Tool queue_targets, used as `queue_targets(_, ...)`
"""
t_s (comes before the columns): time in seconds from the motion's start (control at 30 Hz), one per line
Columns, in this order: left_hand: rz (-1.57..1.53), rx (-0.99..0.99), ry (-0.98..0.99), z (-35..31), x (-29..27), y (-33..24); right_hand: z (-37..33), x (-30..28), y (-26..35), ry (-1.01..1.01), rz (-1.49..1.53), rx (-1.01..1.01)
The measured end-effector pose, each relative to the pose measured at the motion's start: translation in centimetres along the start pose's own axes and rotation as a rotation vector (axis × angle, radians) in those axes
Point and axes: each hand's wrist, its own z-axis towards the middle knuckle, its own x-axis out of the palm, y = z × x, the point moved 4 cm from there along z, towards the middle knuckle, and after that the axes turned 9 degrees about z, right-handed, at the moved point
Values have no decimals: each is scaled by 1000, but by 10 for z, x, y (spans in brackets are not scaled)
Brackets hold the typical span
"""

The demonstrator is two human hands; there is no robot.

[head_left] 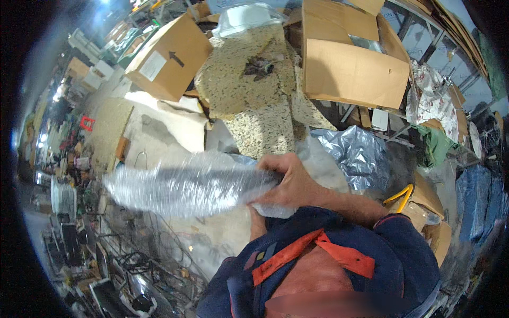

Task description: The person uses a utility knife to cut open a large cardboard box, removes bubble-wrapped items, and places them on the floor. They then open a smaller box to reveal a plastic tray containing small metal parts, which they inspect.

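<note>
A long bundle wrapped in shiny clear plastic film (185, 185) stretches from the left toward my chest, slightly smeared by motion. Something dark shows through the wrap near its right end. My right hand (289, 183) grips that end, thumb on top and fingers curled beneath. Of my left arm only a short piece of forearm (257, 225) shows below the bundle; the hand itself is hidden under the wrap. Ahead of the bundle is a speckled padded surface (260, 124) with a dark torn hole in it.
Cardboard boxes stand at the far left (172, 55) and far right (355, 71). A clear plastic bag (249, 18) lies at the back. Silvery-grey plastic sheeting (352, 156) is heaped right of my hand. Cluttered cables and metal parts (138, 262) cover the lower left.
</note>
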Motion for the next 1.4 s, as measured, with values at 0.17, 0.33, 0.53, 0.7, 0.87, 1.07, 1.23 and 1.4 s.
queue_targets(0.17,-48,103,-66,109,26,-58,108,-77,-93,-345,-89,113)
queue_targets(0.33,43,73,-92,237,24,-104,231,-142,-204,-475,-448,161)
queue_targets(0.53,287,-60,-130,366,64,-163,338,-213,-300,-596,-466,429)
queue_targets(0.7,497,8,-166,509,141,-225,417,-277,-315,-627,-525,449)
queue_targets(0.87,362,-62,-10,681,262,-281,477,-334,-313,-540,-436,375)
queue_targets(1.07,965,71,10,809,369,-294,366,-328,-338,-466,-494,639)
queue_targets(1.23,1337,260,-150,841,377,-309,262,-306,-387,-237,-619,1031)
queue_targets(1.4,1127,294,88,864,418,-344,370,-300,-474,-97,-701,923)
